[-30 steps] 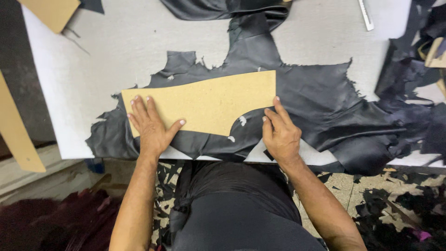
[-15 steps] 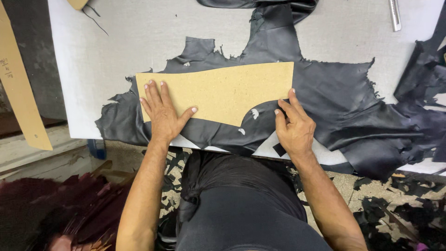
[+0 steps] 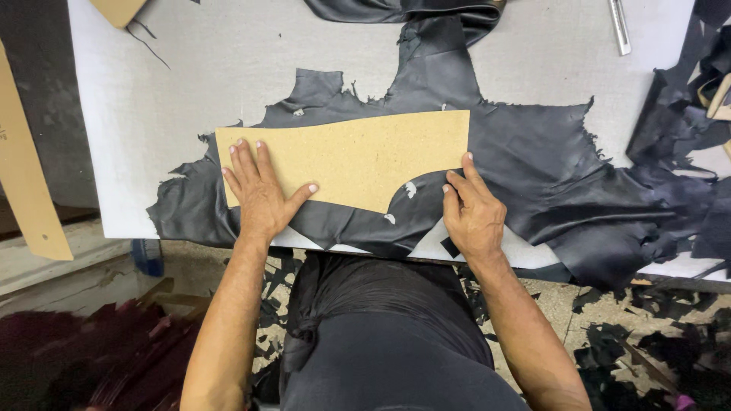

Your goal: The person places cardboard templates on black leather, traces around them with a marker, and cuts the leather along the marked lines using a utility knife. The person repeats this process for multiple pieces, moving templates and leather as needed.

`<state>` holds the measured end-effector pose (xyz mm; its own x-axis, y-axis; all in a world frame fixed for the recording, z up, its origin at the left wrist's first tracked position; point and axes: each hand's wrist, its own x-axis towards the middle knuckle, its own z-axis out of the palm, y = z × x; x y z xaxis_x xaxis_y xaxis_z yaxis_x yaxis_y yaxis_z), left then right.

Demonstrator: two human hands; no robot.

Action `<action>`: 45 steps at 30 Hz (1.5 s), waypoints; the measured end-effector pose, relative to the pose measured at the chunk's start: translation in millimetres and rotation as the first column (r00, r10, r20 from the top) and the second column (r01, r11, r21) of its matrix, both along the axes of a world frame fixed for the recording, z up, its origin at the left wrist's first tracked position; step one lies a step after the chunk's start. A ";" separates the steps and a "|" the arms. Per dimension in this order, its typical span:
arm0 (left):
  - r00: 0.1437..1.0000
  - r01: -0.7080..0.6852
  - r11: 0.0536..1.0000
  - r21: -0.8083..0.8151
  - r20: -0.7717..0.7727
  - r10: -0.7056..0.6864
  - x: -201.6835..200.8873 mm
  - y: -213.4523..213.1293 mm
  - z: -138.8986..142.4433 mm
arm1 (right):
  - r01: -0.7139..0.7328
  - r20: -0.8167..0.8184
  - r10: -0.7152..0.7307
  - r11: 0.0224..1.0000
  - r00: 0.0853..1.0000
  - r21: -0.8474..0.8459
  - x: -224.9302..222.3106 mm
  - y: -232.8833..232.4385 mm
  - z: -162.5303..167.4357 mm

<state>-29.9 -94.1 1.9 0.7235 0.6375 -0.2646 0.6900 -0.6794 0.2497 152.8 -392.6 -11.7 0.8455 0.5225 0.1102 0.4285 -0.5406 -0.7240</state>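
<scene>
Right hand (image 3: 474, 215) now nearer one cardboard template (image 3: 358, 158), left hand (image 3: 261, 192) too, both flat, released, on one black leather hide (image 3: 533, 175).

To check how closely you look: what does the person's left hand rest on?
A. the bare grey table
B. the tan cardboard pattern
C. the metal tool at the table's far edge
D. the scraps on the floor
B: the left hand lies flat, fingers spread, on the tan cardboard pattern, which sits on the black leather.
</scene>
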 end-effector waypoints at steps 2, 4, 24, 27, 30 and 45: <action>1.000 -0.001 1.000 -0.009 -0.019 0.001 0.1 0.6 -1.0 | 0.005 -0.009 -0.005 1.000 1.000 -0.010 0.1 0.8 -0.6; 1.000 -0.001 1.000 -0.012 -0.020 0.001 -0.1 1.2 -1.4 | 0.024 -0.031 -0.024 1.000 0.999 -0.020 -0.6 1.7 -0.5; 0.997 -0.002 1.000 -0.010 -0.078 0.001 4.4 7.1 -3.5 | 0.083 0.182 -0.088 0.996 0.979 0.035 68.7 15.1 57.9; 0.995 -0.002 1.000 0.001 -0.099 0.002 4.0 9.9 -8.3 | 0.253 0.522 -0.201 0.967 0.829 -0.028 173.8 25.6 68.9; 0.989 0.008 1.000 0.010 -0.145 -0.007 4.8 13.2 -12.7 | 0.312 0.516 -0.193 0.938 0.834 -0.153 244.3 41.3 63.8; 0.932 -0.034 0.999 0.008 -0.361 0.035 29.8 4.5 35.0 | 0.352 -0.616 -0.099 0.885 0.782 0.305 116.6 -31.9 46.2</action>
<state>-0.1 -89.6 36.8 0.5571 0.6610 -0.5027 0.7562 -0.6540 -0.0219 269.4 -424.5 34.6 0.9018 0.3284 -0.2810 -0.2280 -0.1910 -0.9548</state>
